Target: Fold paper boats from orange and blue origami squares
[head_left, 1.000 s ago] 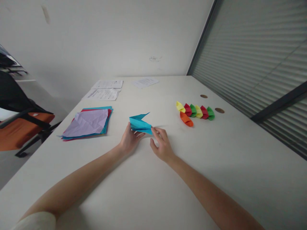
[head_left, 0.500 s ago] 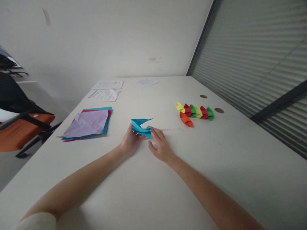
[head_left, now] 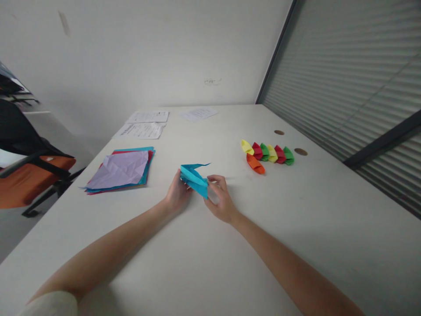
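Observation:
A partly folded piece of blue origami paper (head_left: 194, 179) is held between my two hands just above the white table (head_left: 184, 272). One long pointed flap sticks out to the right at its top. My left hand (head_left: 178, 193) is closed on its left end, with some fingers hidden behind the paper. At the lower right corner, the bent thumb and fingers of my right hand (head_left: 221, 199) pinch the paper's edge.
Left of my hands lies a stack of coloured paper sheets (head_left: 120, 169), a creased lilac one on top. To the right, several folded paper pieces (head_left: 269, 153) form a row, with an orange piece (head_left: 255, 164) in front. Printed sheets (head_left: 143, 130) lie farther back.
The blue paper's lower flap now lies flatter and reaches further down to the right. My right hand's fingers have gone from stretched over the edge to bent around it.

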Demonstrator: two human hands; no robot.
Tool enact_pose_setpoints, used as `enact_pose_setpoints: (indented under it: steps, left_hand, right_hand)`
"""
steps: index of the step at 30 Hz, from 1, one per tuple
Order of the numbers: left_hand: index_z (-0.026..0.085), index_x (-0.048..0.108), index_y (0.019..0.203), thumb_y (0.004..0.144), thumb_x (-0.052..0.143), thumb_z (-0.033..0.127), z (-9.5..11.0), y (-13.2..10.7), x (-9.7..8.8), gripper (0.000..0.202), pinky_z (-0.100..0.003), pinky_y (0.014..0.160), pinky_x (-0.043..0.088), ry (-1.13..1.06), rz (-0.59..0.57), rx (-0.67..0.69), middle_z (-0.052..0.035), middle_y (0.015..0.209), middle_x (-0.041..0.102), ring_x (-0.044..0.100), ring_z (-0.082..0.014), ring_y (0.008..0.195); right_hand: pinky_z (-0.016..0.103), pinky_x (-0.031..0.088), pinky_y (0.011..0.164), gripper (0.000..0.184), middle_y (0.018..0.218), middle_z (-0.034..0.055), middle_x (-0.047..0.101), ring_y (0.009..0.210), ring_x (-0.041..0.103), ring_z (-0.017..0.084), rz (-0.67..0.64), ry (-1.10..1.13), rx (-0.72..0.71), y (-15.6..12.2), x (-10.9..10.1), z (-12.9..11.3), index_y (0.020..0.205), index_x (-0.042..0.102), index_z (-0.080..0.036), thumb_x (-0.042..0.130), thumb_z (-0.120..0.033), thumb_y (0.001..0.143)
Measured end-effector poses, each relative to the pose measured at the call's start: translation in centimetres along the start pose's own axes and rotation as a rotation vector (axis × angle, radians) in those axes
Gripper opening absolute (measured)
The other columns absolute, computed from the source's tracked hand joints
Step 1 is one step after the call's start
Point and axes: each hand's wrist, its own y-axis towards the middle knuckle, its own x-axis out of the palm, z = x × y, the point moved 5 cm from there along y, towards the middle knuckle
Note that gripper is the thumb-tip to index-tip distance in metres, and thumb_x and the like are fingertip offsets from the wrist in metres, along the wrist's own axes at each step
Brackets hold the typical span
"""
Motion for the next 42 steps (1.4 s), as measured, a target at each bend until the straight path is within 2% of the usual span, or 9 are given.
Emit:
enact_pose_setpoints:
  steps: [5,10,13,17,24,28,33,37,42]
  left_hand:
    - [0.018,0.066,0.088,0.091,0.05,0.05,0.2,-0.2,0.1,0.036,-0.031,0.074,0.05,0.019,-0.032,0.025,-0.0054,0.083,0.07,0.065,-0.0213,0.082]
    - [0.02,0.066,0.093,0.089,0.054,0.049,0.3,-0.4,0.1,0.031,-0.03,0.072,0.049,-0.019,-0.034,0.04,-0.0023,0.079,0.067,0.062,-0.0196,0.077]
    - [0.023,0.065,0.099,0.086,0.058,0.052,0.4,-0.7,0.2,0.033,-0.027,0.065,0.046,0.002,-0.092,0.058,-0.0003,0.077,0.064,0.059,-0.017,0.07]
    - [0.019,0.066,0.095,0.083,0.06,0.054,-0.1,-0.9,0.4,0.037,-0.03,0.069,0.047,0.047,-0.186,0.004,-0.0036,0.082,0.067,0.062,-0.0198,0.076]
    - [0.013,0.068,0.091,0.085,0.057,0.047,-0.6,-1.3,1.6,0.037,-0.037,0.084,0.05,0.025,-0.265,-0.12,-0.0101,0.087,0.072,0.066,-0.0271,0.089]
    - [0.013,0.068,0.091,0.084,0.055,0.045,-0.4,-1.4,1.8,0.035,-0.04,0.085,0.051,0.002,-0.238,-0.125,-0.0113,0.088,0.073,0.066,-0.0295,0.094]
    - [0.019,0.066,0.091,0.084,0.059,0.037,-0.1,-0.8,0.8,0.021,-0.032,0.077,0.051,0.031,-0.107,0.07,-0.0047,0.086,0.07,0.064,-0.0221,0.084]
    - [0.025,0.064,0.099,0.084,0.062,0.04,0.1,-0.6,0.0,0.021,-0.027,0.065,0.047,0.111,-0.015,0.163,0.0002,0.08,0.065,0.06,-0.0174,0.071]
    - [0.019,0.067,0.089,0.085,0.059,0.046,-0.8,-0.3,0.0,0.029,-0.031,0.073,0.049,0.048,-0.066,-0.02,-0.0043,0.078,0.066,0.061,-0.0199,0.076]
  right_hand:
    - [0.044,0.046,0.095,0.026,0.124,0.012,0.044,0.116,0.048,0.026,-0.025,-0.005,0.024,0.0,0.0,0.0,0.108,0.064,-0.023,0.059,-0.02,0.082]
    - [0.047,0.043,0.1,0.039,0.131,0.0132,0.042,0.123,0.042,0.028,-0.124,-0.027,0.06,0.0,0.5,0.3,0.121,0.063,-0.024,0.059,-0.024,0.082]
    - [0.051,0.036,0.107,0.047,0.133,0.0115,0.045,0.13,0.034,0.03,-0.205,-0.037,0.045,0.1,1.0,0.2,0.13,0.058,-0.026,0.06,-0.032,0.083]
    - [0.053,0.031,0.112,0.055,0.138,0.0117,0.046,0.133,0.031,0.031,-0.251,-0.051,0.063,0.1,1.1,0.2,0.137,0.053,-0.026,0.058,-0.047,0.086]
    - [0.05,0.031,0.11,0.072,0.13,0.0088,0.056,0.127,0.039,0.03,-0.287,0.147,0.045,0.0,1.0,0.5,0.136,0.055,-0.03,0.015,-0.071,0.091]
    - [0.044,0.041,0.102,0.07,0.124,0.0113,0.05,0.117,0.046,0.025,-0.122,0.18,0.156,0.0,1.0,1.3,0.121,0.067,-0.027,0.013,-0.062,0.096]
    - [0.045,0.048,0.09,0.033,0.096,0.0096,0.05,0.095,0.051,0.024,0.14,-0.101,0.245,0.1,0.3,1.0,0.113,0.071,-0.023,0.052,-0.042,0.093]
    - [0.04,0.052,0.082,0.029,0.085,0.0066,0.059,0.085,0.058,0.021,0.145,-0.066,0.201,0.3,0.2,0.2,0.116,0.069,-0.025,0.05,-0.028,0.094]
    - [0.041,0.051,0.096,0.032,0.114,0.0085,0.068,0.109,0.061,0.021,0.046,0.022,0.031,0.5,0.5,-1.7,0.122,0.065,-0.026,0.045,-0.024,0.096]
